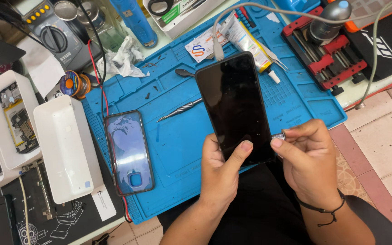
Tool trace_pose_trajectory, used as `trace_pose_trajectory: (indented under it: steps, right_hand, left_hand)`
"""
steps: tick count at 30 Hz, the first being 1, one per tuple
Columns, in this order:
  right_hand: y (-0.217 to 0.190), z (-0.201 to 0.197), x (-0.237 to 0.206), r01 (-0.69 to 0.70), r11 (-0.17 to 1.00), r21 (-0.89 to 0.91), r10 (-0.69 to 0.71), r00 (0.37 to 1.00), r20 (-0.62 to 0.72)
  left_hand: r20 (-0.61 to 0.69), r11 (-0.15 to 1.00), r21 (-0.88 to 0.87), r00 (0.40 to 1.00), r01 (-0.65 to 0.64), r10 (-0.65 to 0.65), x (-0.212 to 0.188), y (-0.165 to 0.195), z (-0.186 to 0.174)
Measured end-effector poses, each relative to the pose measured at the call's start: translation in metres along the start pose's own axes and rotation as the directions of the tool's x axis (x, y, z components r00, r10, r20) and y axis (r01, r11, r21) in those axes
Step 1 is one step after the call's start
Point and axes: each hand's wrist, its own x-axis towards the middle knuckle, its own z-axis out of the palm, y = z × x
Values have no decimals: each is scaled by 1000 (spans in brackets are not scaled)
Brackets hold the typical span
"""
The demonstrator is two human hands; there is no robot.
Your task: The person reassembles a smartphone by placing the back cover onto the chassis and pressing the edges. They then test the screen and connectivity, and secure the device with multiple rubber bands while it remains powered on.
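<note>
Two hands held one black phone (236, 105) over the blue mat (178, 149), screen dark and facing up, a grey cable (250, 11) plugged into its top end. Left hand (221, 170) gripped the phone's lower edge from beneath, thumb pressed across the glass. Right hand (307, 161) was closed, thumb on the phone's lower right corner, pinching a small metal piece (278, 136) against the side; probably a tool tip, too small to tell. Second phone back (129, 152) lay flat on the mat, left of the hands, well apart from them. Metal screwdriver (180, 110) lay between that and the held phone. White tray (66, 147) sat just beside the mat's left edge. Glue tube (248, 41) lay behind the phone.
</note>
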Motion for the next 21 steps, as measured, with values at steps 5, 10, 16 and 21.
trace_pose_trajectory:
  steps: [5, 10, 16, 21]
  right_hand:
    - [5, 7, -12, 26, 992, -123, -31, 999, -43]
    - [11, 15, -24, 113, 892, -438, -137, 990, -23]
    - [7, 18, -28, 154, 801, -579, -150, 987, 55]
    - [11, 27, -40, 203, 804, -560, -205, 977, 60]
  left_hand:
    - [3, 1000, -26, 1000, -17, 17, 5, 3, -3]
    - [7, 999, -38, 1000, 4, -4, 13, 1, -5]
    - [24, 999, 9, 999, 39, -40, 12, 11, -8]
    - [31, 996, -57, 998, 64, -62, 0, 16, -18]
